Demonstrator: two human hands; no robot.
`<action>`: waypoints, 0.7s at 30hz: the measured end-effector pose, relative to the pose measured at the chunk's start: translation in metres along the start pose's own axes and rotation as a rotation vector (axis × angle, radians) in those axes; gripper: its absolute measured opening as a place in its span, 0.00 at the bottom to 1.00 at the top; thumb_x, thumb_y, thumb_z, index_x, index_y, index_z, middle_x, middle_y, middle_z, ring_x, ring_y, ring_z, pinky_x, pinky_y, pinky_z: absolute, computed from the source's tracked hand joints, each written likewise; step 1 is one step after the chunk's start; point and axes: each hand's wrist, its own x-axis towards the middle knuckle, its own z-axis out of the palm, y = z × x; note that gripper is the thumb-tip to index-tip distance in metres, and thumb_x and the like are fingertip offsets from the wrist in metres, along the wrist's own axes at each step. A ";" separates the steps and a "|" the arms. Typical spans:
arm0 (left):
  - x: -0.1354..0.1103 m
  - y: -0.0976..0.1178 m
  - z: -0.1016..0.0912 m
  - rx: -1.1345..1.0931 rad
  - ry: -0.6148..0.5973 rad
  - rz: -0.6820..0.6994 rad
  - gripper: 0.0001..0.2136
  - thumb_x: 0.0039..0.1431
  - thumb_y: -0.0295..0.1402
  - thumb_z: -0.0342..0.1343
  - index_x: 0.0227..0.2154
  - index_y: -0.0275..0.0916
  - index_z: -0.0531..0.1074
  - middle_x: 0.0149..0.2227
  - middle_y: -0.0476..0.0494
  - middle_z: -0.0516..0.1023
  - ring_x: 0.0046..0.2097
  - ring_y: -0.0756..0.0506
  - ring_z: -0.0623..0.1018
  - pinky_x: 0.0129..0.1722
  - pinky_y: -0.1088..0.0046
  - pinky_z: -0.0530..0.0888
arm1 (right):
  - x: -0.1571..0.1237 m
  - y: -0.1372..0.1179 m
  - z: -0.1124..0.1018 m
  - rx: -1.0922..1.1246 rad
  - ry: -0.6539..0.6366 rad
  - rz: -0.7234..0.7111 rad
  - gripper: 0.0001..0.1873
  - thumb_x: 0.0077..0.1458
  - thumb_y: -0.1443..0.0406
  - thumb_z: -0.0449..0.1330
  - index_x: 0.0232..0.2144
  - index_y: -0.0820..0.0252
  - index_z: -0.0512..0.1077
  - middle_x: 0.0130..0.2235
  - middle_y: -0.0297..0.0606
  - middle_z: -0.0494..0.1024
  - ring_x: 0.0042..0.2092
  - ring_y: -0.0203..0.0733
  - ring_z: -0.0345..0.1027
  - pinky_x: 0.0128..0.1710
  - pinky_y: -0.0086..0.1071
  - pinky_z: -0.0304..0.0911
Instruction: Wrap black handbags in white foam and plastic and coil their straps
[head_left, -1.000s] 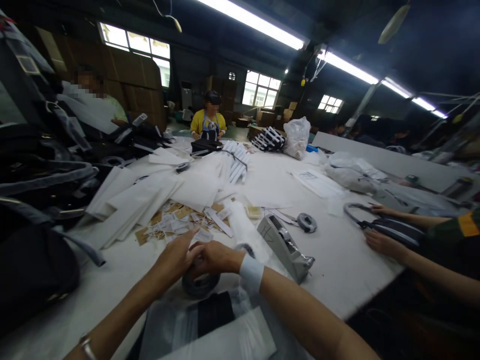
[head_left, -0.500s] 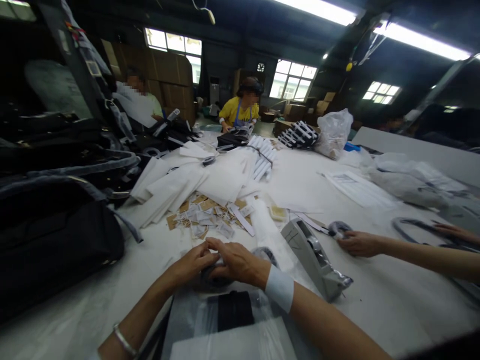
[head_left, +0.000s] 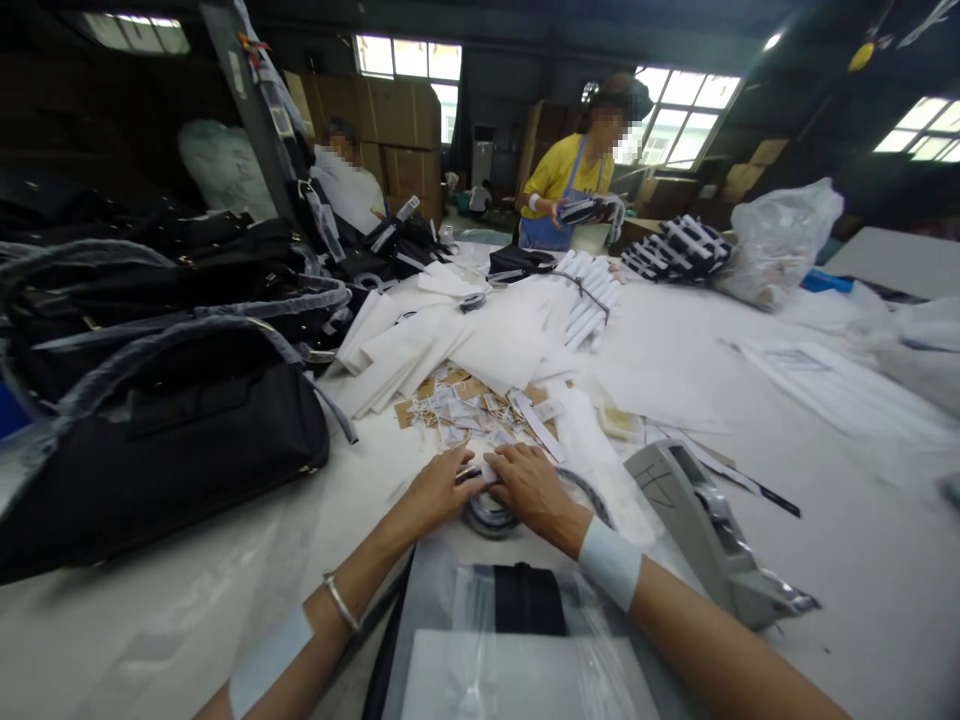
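Left hand point(head_left: 439, 490) and right hand point(head_left: 534, 485) close over a dark roll point(head_left: 486, 518) lying flat on the bench point(head_left: 825, 580), fingertips meeting at its far rim; they seem to be working its free end. Freeing it calls for a fine pinch. Loose tags point(head_left: 472, 410) lie just beyond, a dispenser point(head_left: 709, 530) right, a black bag point(head_left: 165, 440) left. A plastic sleeve point(head_left: 517, 620) crowds the near side.

Dim workshop; bright windows point(head_left: 409, 58); stacked cartons point(head_left: 390, 110)
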 end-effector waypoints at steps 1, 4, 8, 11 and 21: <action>-0.002 0.000 0.003 0.035 0.005 0.006 0.21 0.51 0.37 0.59 0.49 0.37 0.70 0.51 0.35 0.75 0.54 0.35 0.72 0.56 0.57 0.66 | 0.002 -0.001 0.001 -0.005 -0.016 -0.018 0.19 0.59 0.63 0.62 0.52 0.56 0.70 0.50 0.46 0.75 0.53 0.52 0.65 0.52 0.43 0.57; -0.004 0.001 0.012 0.109 0.017 0.021 0.19 0.49 0.31 0.58 0.47 0.37 0.72 0.50 0.34 0.75 0.53 0.35 0.72 0.57 0.56 0.64 | 0.006 -0.003 0.004 -0.001 -0.057 -0.015 0.10 0.61 0.64 0.60 0.45 0.59 0.74 0.44 0.46 0.78 0.49 0.51 0.68 0.50 0.42 0.58; -0.001 0.001 0.010 0.120 0.003 0.030 0.19 0.51 0.33 0.57 0.47 0.37 0.72 0.51 0.36 0.76 0.53 0.37 0.73 0.56 0.61 0.66 | 0.009 -0.002 0.003 0.060 -0.055 -0.008 0.11 0.60 0.64 0.61 0.44 0.60 0.75 0.43 0.47 0.78 0.49 0.51 0.70 0.49 0.41 0.60; -0.008 -0.004 -0.015 0.098 0.029 0.001 0.21 0.57 0.40 0.52 0.52 0.36 0.69 0.52 0.37 0.75 0.51 0.40 0.75 0.53 0.65 0.69 | -0.007 0.006 -0.013 0.131 0.020 0.002 0.20 0.58 0.64 0.62 0.53 0.60 0.71 0.51 0.47 0.76 0.55 0.50 0.67 0.54 0.41 0.59; -0.137 -0.028 -0.066 0.006 -0.078 -0.326 0.22 0.60 0.53 0.44 0.26 0.41 0.68 0.25 0.48 0.75 0.28 0.44 0.74 0.27 0.72 0.65 | -0.260 0.028 -0.064 1.182 -0.290 0.608 0.19 0.46 0.47 0.68 0.19 0.55 0.78 0.21 0.42 0.74 0.24 0.39 0.66 0.25 0.32 0.59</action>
